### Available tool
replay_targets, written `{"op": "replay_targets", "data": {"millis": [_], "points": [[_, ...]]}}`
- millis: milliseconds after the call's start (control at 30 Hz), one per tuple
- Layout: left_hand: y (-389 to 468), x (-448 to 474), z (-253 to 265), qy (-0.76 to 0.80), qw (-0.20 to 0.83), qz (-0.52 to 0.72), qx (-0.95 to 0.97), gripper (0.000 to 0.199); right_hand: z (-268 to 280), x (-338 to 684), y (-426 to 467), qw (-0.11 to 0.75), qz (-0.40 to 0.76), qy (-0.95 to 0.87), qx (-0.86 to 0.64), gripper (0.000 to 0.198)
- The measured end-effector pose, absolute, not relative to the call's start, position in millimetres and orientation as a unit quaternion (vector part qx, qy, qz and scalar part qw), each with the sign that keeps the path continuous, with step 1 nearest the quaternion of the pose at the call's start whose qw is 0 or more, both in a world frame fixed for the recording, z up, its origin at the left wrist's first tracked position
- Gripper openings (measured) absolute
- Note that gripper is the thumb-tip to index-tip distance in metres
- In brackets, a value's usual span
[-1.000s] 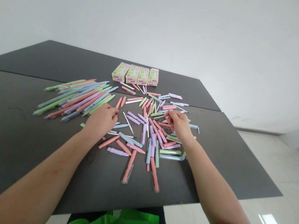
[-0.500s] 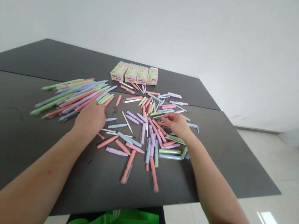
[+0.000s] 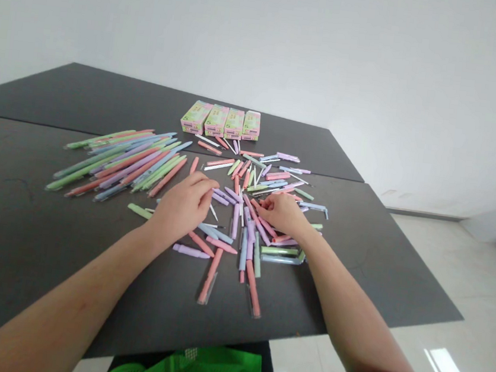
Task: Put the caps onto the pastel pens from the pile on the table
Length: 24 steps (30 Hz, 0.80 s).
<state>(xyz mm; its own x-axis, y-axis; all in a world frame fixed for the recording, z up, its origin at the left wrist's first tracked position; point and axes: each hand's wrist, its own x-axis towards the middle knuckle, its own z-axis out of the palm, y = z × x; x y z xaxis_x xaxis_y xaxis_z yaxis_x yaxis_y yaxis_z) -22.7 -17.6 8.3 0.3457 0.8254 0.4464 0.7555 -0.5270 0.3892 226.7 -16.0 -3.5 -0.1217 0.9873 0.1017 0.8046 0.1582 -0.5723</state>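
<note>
My left hand [image 3: 185, 206] hovers over the left part of the scattered pen parts, fingers curled with the tips close together near purple barrels [image 3: 220, 197]. Whatever is between those fingertips, if anything, is hidden. Among the parts on the right, my right hand [image 3: 284, 215] is closed in a pinch beside pink barrels [image 3: 256, 212]; I cannot make out what it grips. White refills [image 3: 213, 212] and short coloured tips lie loose around both hands. To the left rests a pile of whole pastel pens [image 3: 120, 162], side by side and overlapping.
Several small pink-and-green boxes [image 3: 215, 121] stand in a row at the back. A green pen part [image 3: 139, 210] lies left of my left hand. Two pink barrels with clear clips [image 3: 209, 277] lie nearest the front edge of the dark table [image 3: 42, 258].
My left hand has left the edge of the pen pile and moved right, over the loose parts. A pink pen now shows at the pile's edge. My right hand has shifted slightly left and lower.
</note>
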Motion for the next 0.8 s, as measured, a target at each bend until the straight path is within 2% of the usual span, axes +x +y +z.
{"op": "replay_targets", "data": {"millis": [133,267,433,533,667,800], "points": [[-22.3,-9.3,15.4,0.449,0.109,0.310,0.831,0.031,2.3,234.4,-16.1,0.298,0.300,-0.675,-0.604,0.048],[-23.6,1.0,21.0,0.455,0.176,0.306,0.817,0.032,12.7,238.5,-16.4,0.379,0.456,-0.589,-0.549,0.039],[-25.2,21.0,23.4,0.452,0.317,0.339,0.762,0.034,18.8,232.4,-20.8,0.384,0.614,-0.518,-0.455,0.033],[-25.6,35.1,25.0,0.429,0.375,0.389,0.724,0.033,21.2,226.9,-25.0,0.390,0.655,-0.509,-0.399,0.030],[-25.7,47.9,24.6,0.387,0.455,0.414,0.687,0.017,23.8,221.5,-29.3,0.383,0.679,-0.500,-0.377,0.029],[-24.6,49.7,17.7,0.364,0.521,0.451,0.627,0.017,22.8,220.7,-29.3,0.369,0.689,-0.500,-0.373,0.029]]}}
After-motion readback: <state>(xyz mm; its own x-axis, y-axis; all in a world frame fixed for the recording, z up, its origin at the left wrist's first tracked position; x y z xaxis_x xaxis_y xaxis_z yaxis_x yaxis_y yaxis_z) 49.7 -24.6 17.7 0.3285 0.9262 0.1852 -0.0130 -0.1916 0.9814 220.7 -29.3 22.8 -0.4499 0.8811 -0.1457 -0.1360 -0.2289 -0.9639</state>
